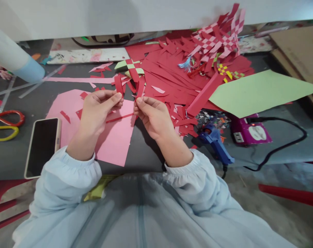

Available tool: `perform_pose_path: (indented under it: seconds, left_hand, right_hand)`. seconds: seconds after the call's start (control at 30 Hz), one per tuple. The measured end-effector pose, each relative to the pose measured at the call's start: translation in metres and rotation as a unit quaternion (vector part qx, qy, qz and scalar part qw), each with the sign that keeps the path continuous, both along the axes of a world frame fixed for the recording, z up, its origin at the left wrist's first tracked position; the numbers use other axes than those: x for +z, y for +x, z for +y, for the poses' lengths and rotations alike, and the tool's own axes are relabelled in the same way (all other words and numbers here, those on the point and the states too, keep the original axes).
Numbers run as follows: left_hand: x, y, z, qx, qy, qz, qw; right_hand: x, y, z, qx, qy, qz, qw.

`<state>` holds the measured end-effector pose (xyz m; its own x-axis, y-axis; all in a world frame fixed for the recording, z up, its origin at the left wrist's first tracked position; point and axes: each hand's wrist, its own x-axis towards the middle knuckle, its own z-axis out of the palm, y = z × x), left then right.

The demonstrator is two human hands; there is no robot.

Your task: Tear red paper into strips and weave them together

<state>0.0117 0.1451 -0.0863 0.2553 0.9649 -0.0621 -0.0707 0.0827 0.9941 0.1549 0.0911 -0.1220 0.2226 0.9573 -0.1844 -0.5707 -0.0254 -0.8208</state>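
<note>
Dark under its mess, the surface (148, 151) was strewn with paper bits (187, 128). Over it, the left hand (101, 107) and right hand (155, 116) each pinched a curl of red paper (118, 84) between thumb and fingers, near the top of the pink sheet (115, 146). I couldn't tell if the curls were joined. A hard tug might rip them, and a tight squeeze might crease them. If the right sleeve (200, 187) swung out, it might bump the glue gun (218, 144) close by. Scissors (21, 118) and a phone (42, 148) lay to the left, a green sheet (259, 93) and a purple box (240, 127) to the right. Behind stood a white board (169, 15); grey floor (251, 206) showed past the edge.
</note>
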Motion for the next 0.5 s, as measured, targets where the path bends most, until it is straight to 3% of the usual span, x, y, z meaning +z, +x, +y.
perform_pose_path:
  seconds: [0.3, 0.5]
  left_hand:
    - [0.006, -0.0043, 0.0054, 0.055, 0.009, -0.014, 0.998]
    - [0.0074, -0.0056, 0.005, 0.044, 0.001, -0.043, 0.998]
  right_hand:
    - [0.0083, 0.0043, 0.0008, -0.084, 0.0, 0.012, 0.996]
    - [0.0071, 0.0085, -0.0035, -0.147, 0.085, -0.013, 0.985]
